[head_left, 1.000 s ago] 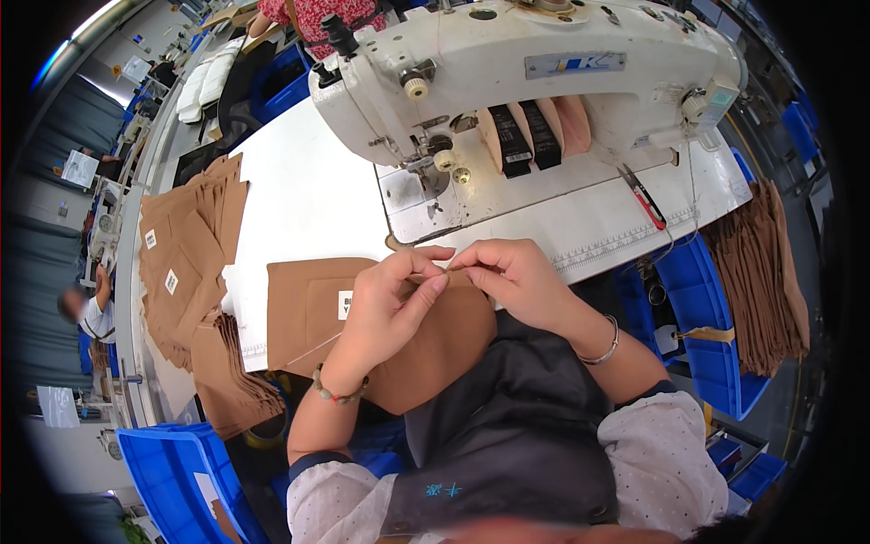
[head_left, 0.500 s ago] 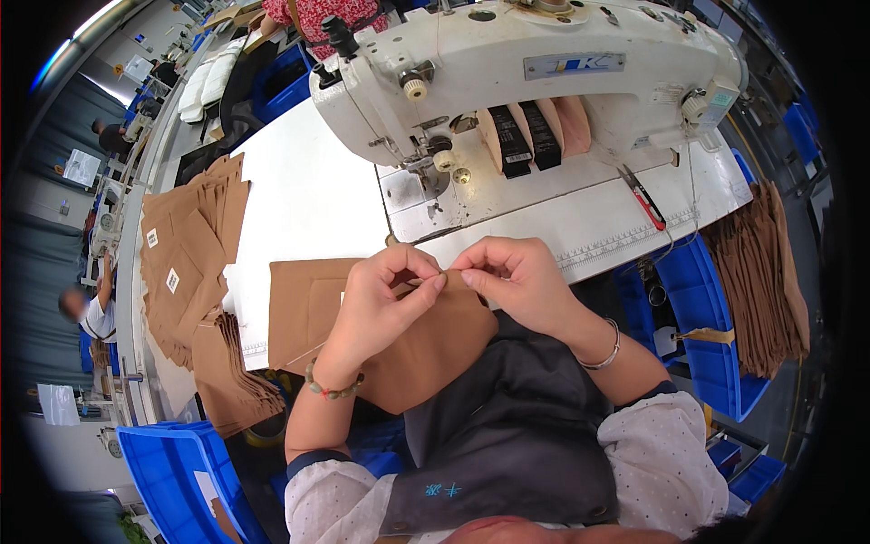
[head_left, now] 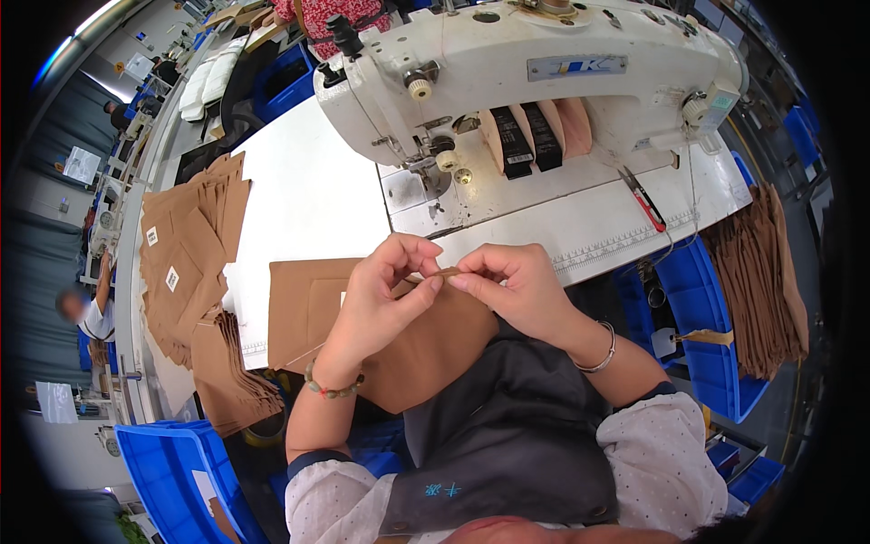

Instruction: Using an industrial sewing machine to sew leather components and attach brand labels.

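Brown fabric panel point(head_left: 426, 363): left portion flat on the front of the white table point(head_left: 308, 199), right portion draping off the edge against the dark apron point(head_left: 507, 435). Its upper edge is raised between the two hands, in front of the sewing machine point(head_left: 507, 54).

Right hand point(head_left: 455, 277): thumb and forefinger narrowed to a pinch, holding the raised cloth edge; metal bangle point(head_left: 602, 349) at the wrist.

Left hand point(head_left: 385, 295): thumb tip touching the same edge, just beside the right fingertips; forefinger arched, small gap to the thumb. Cannot tell whether the fingers behind grip the cloth. Beaded bracelet point(head_left: 333, 388) at the wrist.

Left on the table: overlapping brown pieces point(head_left: 190, 236), two bearing white labels. Red-handled snips point(head_left: 645, 201) near the machine's right end. More brown pieces point(head_left: 757, 281) hang by a blue bin point(head_left: 739, 381) at right.
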Available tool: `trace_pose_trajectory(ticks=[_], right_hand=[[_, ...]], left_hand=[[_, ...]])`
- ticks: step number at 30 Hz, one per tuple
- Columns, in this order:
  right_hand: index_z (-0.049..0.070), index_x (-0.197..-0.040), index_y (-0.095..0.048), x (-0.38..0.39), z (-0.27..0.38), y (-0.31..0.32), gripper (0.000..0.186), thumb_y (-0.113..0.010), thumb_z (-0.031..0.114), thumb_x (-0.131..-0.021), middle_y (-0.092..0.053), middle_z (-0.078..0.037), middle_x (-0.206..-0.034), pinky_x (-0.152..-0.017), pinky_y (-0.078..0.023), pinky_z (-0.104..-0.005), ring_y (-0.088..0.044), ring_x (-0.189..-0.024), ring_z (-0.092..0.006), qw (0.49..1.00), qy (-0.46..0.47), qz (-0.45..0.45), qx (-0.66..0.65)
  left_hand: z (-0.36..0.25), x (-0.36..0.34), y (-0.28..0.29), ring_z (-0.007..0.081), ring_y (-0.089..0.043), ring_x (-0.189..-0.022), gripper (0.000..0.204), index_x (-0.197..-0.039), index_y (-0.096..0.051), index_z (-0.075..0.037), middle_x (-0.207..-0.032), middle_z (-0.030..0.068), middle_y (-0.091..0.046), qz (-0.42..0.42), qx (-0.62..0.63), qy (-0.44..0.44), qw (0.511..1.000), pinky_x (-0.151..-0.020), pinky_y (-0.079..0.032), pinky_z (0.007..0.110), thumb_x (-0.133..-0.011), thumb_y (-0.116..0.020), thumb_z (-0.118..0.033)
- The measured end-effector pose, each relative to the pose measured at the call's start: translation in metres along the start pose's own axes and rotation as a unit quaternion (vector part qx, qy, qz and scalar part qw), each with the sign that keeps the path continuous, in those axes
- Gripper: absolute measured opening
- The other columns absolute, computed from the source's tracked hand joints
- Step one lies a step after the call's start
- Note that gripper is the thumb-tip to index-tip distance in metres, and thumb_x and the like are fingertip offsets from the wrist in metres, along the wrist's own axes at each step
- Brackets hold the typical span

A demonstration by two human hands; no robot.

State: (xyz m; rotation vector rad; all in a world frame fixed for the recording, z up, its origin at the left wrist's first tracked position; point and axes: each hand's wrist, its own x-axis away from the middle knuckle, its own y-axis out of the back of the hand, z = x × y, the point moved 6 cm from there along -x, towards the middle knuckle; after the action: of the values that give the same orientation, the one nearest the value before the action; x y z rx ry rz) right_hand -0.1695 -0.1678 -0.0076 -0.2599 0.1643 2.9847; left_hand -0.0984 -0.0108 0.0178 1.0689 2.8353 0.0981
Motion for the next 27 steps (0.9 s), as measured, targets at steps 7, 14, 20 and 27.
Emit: trace_pose_trajectory(ticks=[7,14,20,27], right_hand=[[-0.001,-0.091,-0.074,0.001,0.006,0.001,0.012,-0.075,0.011,-0.090,-0.066,-0.005,-0.066,-0.054,-0.043,-0.0250,-0.053,-0.057,-0.0063,0.999,0.028,-0.003,0.019],[0.000,-0.091,-0.074,0.003,0.012,0.002,0.010,-0.075,0.010,-0.089,-0.071,-0.008,-0.072,-0.056,-0.047,-0.0260,-0.059,-0.059,-0.0090,0.998,0.061,-0.001,0.036],[0.000,-0.093,-0.075,0.003,0.020,0.002,0.010,-0.076,0.009,-0.088,-0.072,-0.010,-0.075,-0.058,-0.049,-0.0273,-0.066,-0.062,-0.0133,0.997,0.071,0.010,0.039],[0.001,-0.094,-0.074,0.005,0.025,0.003,0.011,-0.076,0.009,-0.087,-0.073,-0.011,-0.078,-0.061,-0.052,-0.0284,-0.069,-0.066,-0.0194,0.995,0.076,0.033,0.063]], left_hand=[[0.010,0.004,0.004,0.0064,-0.059,-0.087,0.014,-0.101,-0.070,0.000,-0.091,-0.0001,-0.068,0.029,-0.077,0.056,0.995,-0.078,-0.048,0.023,-0.095,-0.073,-0.013],[0.005,0.004,0.003,0.0051,-0.058,-0.086,0.012,-0.100,-0.069,-0.002,-0.093,-0.0019,-0.067,0.081,-0.050,0.077,0.992,-0.077,-0.048,0.023,-0.095,-0.074,-0.012],[0.010,0.007,-0.002,0.0038,-0.058,-0.085,0.016,-0.105,-0.071,-0.001,-0.096,-0.0022,-0.069,0.071,0.022,0.125,0.989,-0.077,-0.048,0.021,-0.095,-0.074,-0.012],[0.005,0.005,0.006,0.0046,-0.061,-0.080,0.009,-0.090,-0.075,-0.001,-0.091,-0.0005,-0.071,0.055,0.005,0.107,0.993,-0.075,-0.049,0.021,-0.089,-0.079,-0.009]])
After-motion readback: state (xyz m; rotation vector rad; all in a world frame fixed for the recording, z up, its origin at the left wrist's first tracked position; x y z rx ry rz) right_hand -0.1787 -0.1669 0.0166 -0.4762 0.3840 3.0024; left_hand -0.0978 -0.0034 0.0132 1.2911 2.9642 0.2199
